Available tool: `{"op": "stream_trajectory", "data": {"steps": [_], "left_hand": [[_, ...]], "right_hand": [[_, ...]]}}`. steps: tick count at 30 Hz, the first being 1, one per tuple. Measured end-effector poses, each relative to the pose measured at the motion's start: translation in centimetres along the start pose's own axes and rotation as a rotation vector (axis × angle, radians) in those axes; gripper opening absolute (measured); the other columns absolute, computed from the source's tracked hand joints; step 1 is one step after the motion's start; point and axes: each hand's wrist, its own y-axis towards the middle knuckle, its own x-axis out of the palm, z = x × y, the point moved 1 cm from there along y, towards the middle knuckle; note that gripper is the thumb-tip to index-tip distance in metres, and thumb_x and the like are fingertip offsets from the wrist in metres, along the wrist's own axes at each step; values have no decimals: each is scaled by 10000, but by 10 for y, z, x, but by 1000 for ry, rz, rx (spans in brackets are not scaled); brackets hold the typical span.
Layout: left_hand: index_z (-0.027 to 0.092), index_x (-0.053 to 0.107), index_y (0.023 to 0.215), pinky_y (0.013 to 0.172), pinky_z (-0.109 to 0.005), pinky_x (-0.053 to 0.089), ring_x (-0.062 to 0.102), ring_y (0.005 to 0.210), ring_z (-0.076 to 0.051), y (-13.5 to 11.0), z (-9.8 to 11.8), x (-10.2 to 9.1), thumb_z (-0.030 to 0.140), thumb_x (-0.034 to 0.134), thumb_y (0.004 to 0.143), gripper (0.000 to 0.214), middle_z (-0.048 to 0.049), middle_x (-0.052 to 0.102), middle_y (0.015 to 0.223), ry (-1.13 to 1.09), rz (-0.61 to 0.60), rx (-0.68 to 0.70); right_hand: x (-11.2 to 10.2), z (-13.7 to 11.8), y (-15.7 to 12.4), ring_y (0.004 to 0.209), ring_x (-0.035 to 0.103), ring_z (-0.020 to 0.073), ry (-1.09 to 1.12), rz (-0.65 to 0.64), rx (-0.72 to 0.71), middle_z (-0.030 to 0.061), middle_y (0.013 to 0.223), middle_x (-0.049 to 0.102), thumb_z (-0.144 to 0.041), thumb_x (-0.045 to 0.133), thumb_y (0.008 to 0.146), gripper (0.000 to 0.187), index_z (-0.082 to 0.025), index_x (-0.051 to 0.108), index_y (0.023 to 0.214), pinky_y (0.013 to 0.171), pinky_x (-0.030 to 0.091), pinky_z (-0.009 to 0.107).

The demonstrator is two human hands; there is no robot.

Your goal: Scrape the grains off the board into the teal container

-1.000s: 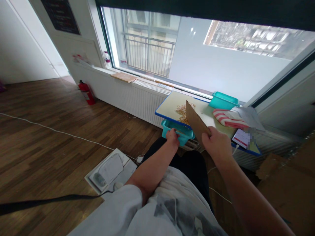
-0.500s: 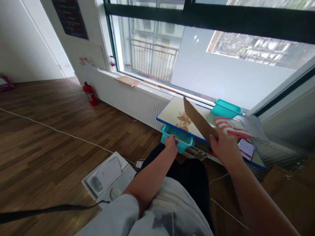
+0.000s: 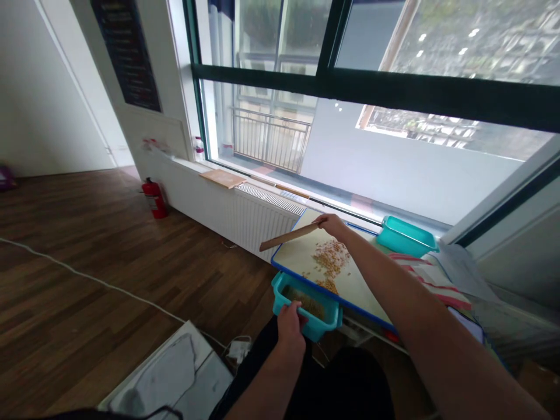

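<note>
My right hand (image 3: 332,224) is closed on one end of a flat brown piece of cardboard (image 3: 286,238). The piece is held over the far left part of a pale tabletop (image 3: 371,296) with a blue edge. Below it, small yellow and pinkish kernels (image 3: 331,259) lie scattered, some close to the near edge. My left hand (image 3: 291,324) grips the near rim of a teal plastic basket (image 3: 317,333) just under that edge. Inside the basket is a yellowish-brown layer, too blurred to name.
A second teal basket (image 3: 406,236) stands at the tabletop's back right, beside a red-and-white striped cloth (image 3: 441,286) and a phone (image 3: 466,324). A radiator (image 3: 258,221) runs under the window. A fire extinguisher (image 3: 154,198) and a white cable (image 3: 100,282) are on the floor at left.
My right hand has swung the cardboard from the tabletop's near right to its far left. My left hand stays on the basket. The view has tilted up.
</note>
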Motion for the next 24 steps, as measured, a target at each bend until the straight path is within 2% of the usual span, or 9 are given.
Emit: {"op": "stream_trajectory", "data": {"steps": [3,8,14,24], "left_hand": [[181,492,565,400,-192,406,465,425,-87,2,-1,-4,133,634,639,167,46,462,482,-13,-27,-44],[186,554,597,420,-199,399,499,462,-95,4,-2,-6,124,614,655,103,20,532,553,-6,-13,-99],[183,564,604,425,-202,405,506,473,-97,5,-1,0,114,601,676,106,13,547,559,-25,10,-96],[174,528,633,405,-189,397,484,446,-82,3,-9,9,76,568,695,123,24,535,544,-25,13,-65]], "right_hand": [[5,22,5,611,573,131,48,-25,29,16,626,680,-76,505,562,287,-137,723,737,642,475,259],[7,49,-6,833,661,175,127,-87,12,25,752,726,-74,460,555,286,-184,707,647,826,497,306],[-2,74,-20,986,652,193,191,-131,3,33,828,736,-43,391,502,374,-175,701,663,900,477,317],[-13,85,-44,971,655,198,173,-182,-44,30,822,737,-58,403,513,368,-172,713,676,892,473,306]]}}
